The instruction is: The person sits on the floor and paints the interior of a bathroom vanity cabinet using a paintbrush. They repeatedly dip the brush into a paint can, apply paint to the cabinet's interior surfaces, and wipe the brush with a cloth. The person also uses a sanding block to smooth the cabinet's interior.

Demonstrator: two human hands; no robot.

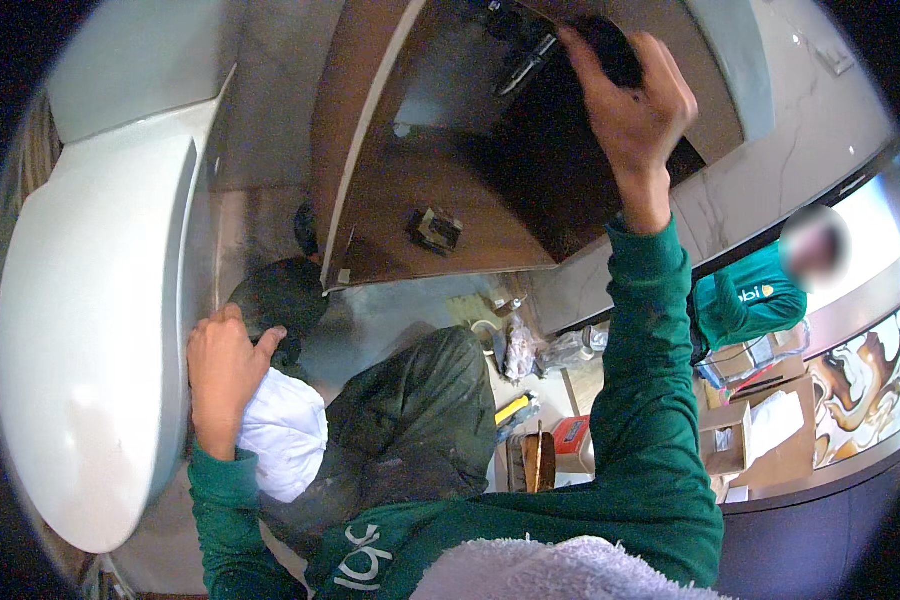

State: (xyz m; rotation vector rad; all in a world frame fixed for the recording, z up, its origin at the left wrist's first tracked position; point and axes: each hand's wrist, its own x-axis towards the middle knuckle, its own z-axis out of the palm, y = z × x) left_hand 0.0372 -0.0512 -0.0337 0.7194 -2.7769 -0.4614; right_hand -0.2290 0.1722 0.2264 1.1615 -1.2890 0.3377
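Observation:
My right hand (635,100) is raised into a brown wooden cabinet (385,225), fingers curled; shadow hides what is in them. Just beside its fingertips is a slim, silvery, pointed tool-like piece (526,66). I cannot tell whether the hand touches it. A small box-like object (437,231) lies on the cabinet's brown panel. Low on the left, my left hand (228,375) rests close against the side of a white toilet (95,350), its thumb spread away from the fingers. Touching that wrist is a round, crumpled white cloth or cap (285,437).
Plastic-wrapped parts (520,348), a yellow-handled tool (513,409) and a red box (572,436) lie on the floor by my knee. Another person in a green top (750,300) shows at right, above open cardboard boxes (725,438). The dark counter (800,540) curves along the lower right.

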